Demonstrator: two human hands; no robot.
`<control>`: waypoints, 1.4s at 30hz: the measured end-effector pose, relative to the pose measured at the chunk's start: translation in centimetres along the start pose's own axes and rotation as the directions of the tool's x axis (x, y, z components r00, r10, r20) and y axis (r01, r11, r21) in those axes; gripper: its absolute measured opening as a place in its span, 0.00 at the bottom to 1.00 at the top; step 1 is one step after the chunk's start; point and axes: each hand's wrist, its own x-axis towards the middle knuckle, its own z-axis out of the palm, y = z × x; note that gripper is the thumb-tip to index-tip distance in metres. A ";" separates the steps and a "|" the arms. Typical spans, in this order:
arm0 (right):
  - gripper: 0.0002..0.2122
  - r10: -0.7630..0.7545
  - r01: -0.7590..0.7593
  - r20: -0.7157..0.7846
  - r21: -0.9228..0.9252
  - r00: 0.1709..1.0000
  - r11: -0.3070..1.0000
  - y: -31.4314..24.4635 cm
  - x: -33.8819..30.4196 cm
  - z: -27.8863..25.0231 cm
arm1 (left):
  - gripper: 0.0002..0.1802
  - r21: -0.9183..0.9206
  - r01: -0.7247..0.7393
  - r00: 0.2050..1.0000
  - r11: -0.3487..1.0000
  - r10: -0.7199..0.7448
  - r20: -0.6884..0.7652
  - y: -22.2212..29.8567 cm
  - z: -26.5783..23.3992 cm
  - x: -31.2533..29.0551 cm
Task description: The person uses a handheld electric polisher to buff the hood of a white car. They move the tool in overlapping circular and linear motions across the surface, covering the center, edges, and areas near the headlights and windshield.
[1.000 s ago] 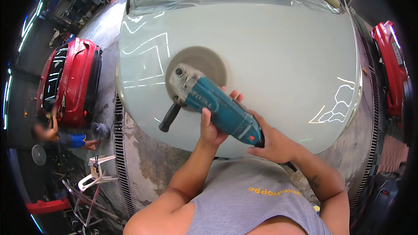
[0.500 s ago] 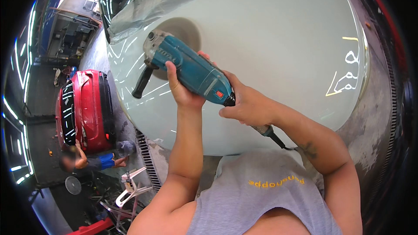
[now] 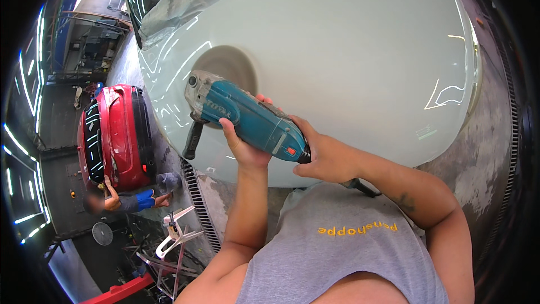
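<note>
A teal polisher [image 3: 247, 121] with a grey metal head lies over a glossy white car panel [image 3: 360, 67]. Its round pad [image 3: 228, 59] is against the panel, looks smeared by motion, and is partly hidden under the head. My left hand [image 3: 250, 152] cradles the body from below, with the thumb on its near side and fingertips showing at the far side. Around the rear grip, behind a red switch [image 3: 291, 151], my right hand [image 3: 329, 155] is closed. A black side handle [image 3: 193, 141] sticks out near the head, untouched. The black cord [image 3: 365, 188] leaves beneath my right wrist.
Crinkled masking sheet [image 3: 180, 11] covers the panel's far left border. On the left, a person [image 3: 135, 200] crouches by a red car [image 3: 126, 135]. A white plastic chair [image 3: 177, 231] and a floor drain grate [image 3: 199, 205] lie near my left elbow.
The polisher and both hands have come closer to my body and slightly right. My grip looks the same. The whole view has shifted a little.
</note>
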 end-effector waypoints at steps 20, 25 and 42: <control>0.53 0.090 -0.042 0.154 -0.288 0.984 0.957 -0.6 -2.9 3.1 | 0.65 -0.132 -0.151 0.987 0.980 0.157 0.032 -3.1 -5.0 -9.3; 0.55 -0.016 0.085 0.219 -0.312 0.976 0.946 0.3 0.8 4.8 | 0.63 -0.200 -0.256 0.964 0.946 0.264 0.017 -2.0 -7.7 -10.1; 0.56 -0.184 0.179 0.137 0.050 0.973 0.983 -2.5 3.6 -2.3 | 0.58 -0.143 -0.143 0.983 0.979 0.158 0.098 2.8 -2.9 3.7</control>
